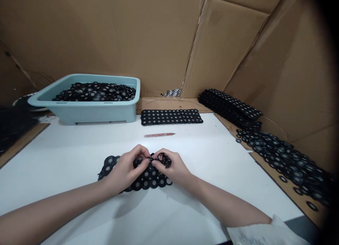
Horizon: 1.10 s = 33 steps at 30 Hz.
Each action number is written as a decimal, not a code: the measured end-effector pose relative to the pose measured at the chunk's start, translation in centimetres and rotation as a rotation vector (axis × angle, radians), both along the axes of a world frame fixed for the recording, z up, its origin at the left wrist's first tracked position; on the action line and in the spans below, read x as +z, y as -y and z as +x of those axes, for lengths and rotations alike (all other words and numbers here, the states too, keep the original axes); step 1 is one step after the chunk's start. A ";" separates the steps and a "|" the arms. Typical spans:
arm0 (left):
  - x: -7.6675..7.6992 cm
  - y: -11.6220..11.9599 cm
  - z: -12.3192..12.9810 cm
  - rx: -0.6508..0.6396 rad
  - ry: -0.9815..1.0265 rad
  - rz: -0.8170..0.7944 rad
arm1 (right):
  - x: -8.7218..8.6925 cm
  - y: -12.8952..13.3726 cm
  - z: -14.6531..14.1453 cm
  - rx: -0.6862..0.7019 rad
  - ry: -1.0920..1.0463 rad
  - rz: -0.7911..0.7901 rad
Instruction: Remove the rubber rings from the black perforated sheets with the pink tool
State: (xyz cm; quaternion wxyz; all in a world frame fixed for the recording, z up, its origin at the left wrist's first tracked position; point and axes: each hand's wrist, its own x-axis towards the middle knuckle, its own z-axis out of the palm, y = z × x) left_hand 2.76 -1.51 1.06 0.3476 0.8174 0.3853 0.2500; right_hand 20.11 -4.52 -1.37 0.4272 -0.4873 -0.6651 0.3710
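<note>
A panel of joined black rings point(145, 181) lies under my two hands on the white tabletop. My left hand point(132, 165) is closed in a pinch at the panel's upper edge, thumb and forefinger on a black ring. Close beside it, my right hand point(171, 165) pinches at the same spot and has several loose black rings point(166, 160) bunched in its fingers. The fingertips of both hands nearly meet. Exactly how the rings link between them is too small to make out.
A light blue tub point(106, 112) filled with black rings stands at back left. Behind my hands lie a finished-looking ring panel point(172, 117) and a pointed strip point(159, 135). Stacked panels point(230, 107) and a heap of loose rings point(286, 156) line the right side. Cardboard walls point(159, 36) enclose the table.
</note>
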 end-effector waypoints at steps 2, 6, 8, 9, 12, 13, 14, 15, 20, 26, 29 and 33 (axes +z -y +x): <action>-0.1 0.1 0.0 0.016 -0.003 -0.001 | -0.1 0.1 0.0 -0.010 0.042 0.041; -0.2 0.4 0.1 0.009 -0.040 -0.008 | -0.3 0.4 -0.1 -0.014 0.132 0.109; -0.2 0.6 0.1 -0.007 -0.066 0.011 | -0.3 0.5 -0.3 -0.006 0.160 0.131; -0.2 0.7 0.2 -0.014 -0.080 0.030 | -0.3 0.5 -0.3 -0.004 0.159 0.131; -0.2 0.9 0.3 -0.037 -0.108 0.102 | -0.2 0.6 -0.4 -0.007 0.109 0.089; -0.3 0.9 0.3 -0.039 -0.108 0.123 | -0.2 0.7 -0.4 -0.008 0.090 0.067; -0.3 0.9 0.3 -0.039 -0.104 0.142 | -0.1 0.7 -0.4 -0.009 0.075 0.044; -0.4 0.9 0.4 -0.037 -0.098 0.159 | -0.1 0.7 -0.4 -0.010 0.065 0.022; -0.9 1.0 0.5 -0.062 -0.062 0.295 | 0.0 0.5 -0.7 -0.030 -0.029 -0.093; -1.6 0.8 0.5 -0.079 -0.110 0.444 | -0.1 0.2 -0.5 0.044 -0.139 -0.239; -1.8 0.6 0.2 -0.099 -0.099 0.482 | 0.1 -0.1 -0.1 0.124 -0.129 -0.231; -2.1 0.4 -0.2 -0.162 -0.017 0.658 | 0.1 -0.2 -0.2 0.148 -0.171 -0.255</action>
